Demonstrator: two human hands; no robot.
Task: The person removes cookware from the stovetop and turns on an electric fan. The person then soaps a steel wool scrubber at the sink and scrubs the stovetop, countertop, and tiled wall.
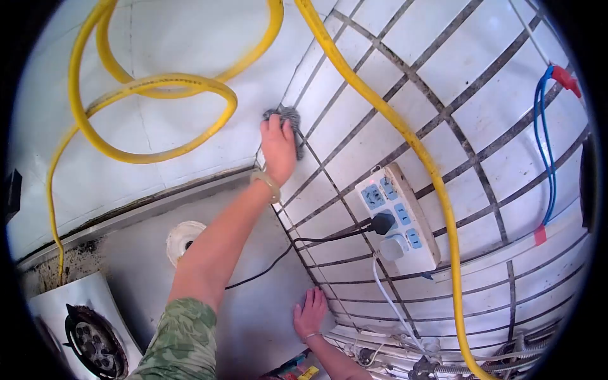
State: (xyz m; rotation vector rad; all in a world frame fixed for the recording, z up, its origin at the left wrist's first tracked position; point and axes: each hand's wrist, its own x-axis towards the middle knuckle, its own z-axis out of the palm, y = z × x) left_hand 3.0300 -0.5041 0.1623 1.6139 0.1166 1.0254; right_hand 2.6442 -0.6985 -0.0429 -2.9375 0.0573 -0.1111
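Observation:
My left hand [278, 149], with a pale bangle at the wrist, reaches up to the corner where the white wall meets the tiled wall. Its fingers press a crumpled grey cloth [291, 118] against that corner, and part of the cloth is hidden under them. Lower down, my right hand [310, 313] lies with fingers spread at the edge of the grey metal counter [247, 310], beside the tiles. It holds nothing.
A yellow hose [405, 130] loops across both walls. A power strip [399, 218] with two plugs sits on the tiles, its black cord [272, 263] crossing the counter. A gas burner [95, 342], a round white fitting [185, 240] and blue wires [543, 139] are around.

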